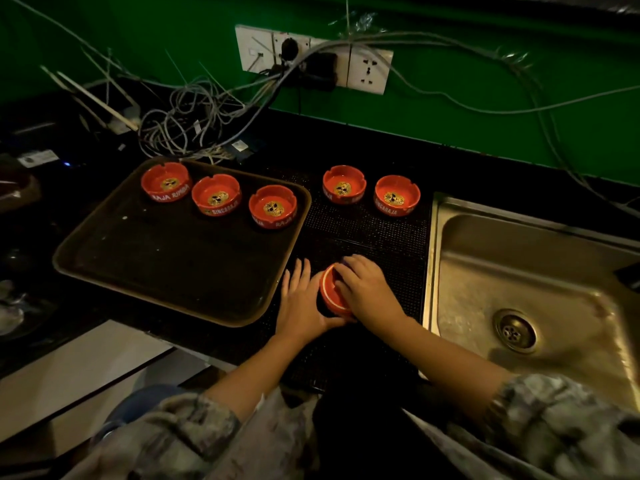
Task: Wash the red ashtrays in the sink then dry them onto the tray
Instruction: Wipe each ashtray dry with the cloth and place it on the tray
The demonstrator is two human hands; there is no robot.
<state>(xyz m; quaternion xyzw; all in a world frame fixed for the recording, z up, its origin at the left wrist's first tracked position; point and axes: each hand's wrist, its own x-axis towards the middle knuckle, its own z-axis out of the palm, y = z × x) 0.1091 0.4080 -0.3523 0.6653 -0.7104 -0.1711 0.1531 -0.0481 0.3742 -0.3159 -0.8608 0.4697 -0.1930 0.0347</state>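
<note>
A red ashtray is tilted on its side above the black mat, between both hands. My left hand braces it from the left, fingers spread and thumb under it. My right hand grips its right side, fingers curled over the rim. Three red ashtrays stand upright along the far edge of the dark tray: one at the left, one in the middle, one at the right. Two more red ashtrays stand on the mat beyond my hands. The steel sink is at the right.
A black dotted mat covers the counter between tray and sink. Tangled cables and wall sockets sit against the green wall behind. The counter's front edge runs just below the tray. The sink drain is uncovered.
</note>
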